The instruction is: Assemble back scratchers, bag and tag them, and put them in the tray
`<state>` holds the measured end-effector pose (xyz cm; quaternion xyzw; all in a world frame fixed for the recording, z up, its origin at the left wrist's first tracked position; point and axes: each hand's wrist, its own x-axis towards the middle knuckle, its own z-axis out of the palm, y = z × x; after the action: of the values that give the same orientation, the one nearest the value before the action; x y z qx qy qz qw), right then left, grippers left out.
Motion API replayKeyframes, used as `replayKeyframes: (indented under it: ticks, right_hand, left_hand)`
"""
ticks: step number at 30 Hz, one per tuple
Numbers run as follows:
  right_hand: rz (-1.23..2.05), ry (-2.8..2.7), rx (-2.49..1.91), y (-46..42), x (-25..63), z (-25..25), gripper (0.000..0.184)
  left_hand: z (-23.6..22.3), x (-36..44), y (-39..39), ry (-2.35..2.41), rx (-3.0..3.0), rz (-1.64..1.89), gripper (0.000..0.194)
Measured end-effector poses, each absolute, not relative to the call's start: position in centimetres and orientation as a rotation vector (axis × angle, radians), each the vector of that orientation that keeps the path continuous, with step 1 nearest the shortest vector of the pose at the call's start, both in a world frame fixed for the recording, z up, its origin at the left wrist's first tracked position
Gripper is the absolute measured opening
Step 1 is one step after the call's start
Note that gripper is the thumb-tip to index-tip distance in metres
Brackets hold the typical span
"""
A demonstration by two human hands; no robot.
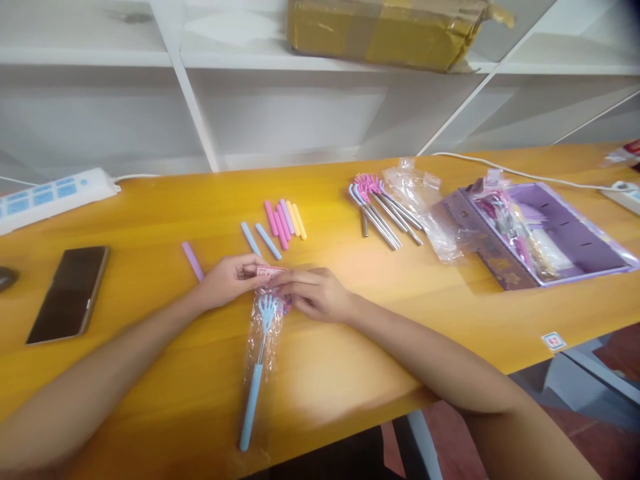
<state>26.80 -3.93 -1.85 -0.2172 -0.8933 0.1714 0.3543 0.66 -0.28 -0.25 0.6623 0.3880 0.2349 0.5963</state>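
A blue back scratcher [253,393] lies inside a clear plastic bag [271,347], its hand-shaped head pointing away from me. My left hand [233,280] pinches the bag's top end on the left, beside a pink-and-white printed label [270,271]. From the right, my right hand [320,293] grips the same end, its fingers closed over the label's edge. A small purple piece shows under the right fingers, too covered to make out. Just beyond the hands lie two blue tubes [269,241], and a purple tube [193,261] rests by my left wrist.
Several pink, purple and yellow tubes [283,223] lie farther back. Metal-rod back scratchers [383,213] are piled beside empty-looking plastic bags [435,227]. A purple box [590,270] holds packaged items at right. A phone [70,293] and power strip [55,197] are at left.
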Motion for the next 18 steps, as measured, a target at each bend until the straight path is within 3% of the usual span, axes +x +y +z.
replayKeyframes:
  ticks: [18]
  right_hand:
    - [0.396,-2.172,-0.66,-4.19,26.62,-1.0,0.027]
  left_hand:
    - [0.07,0.67,-0.19,0.925,1.551,0.571,0.027]
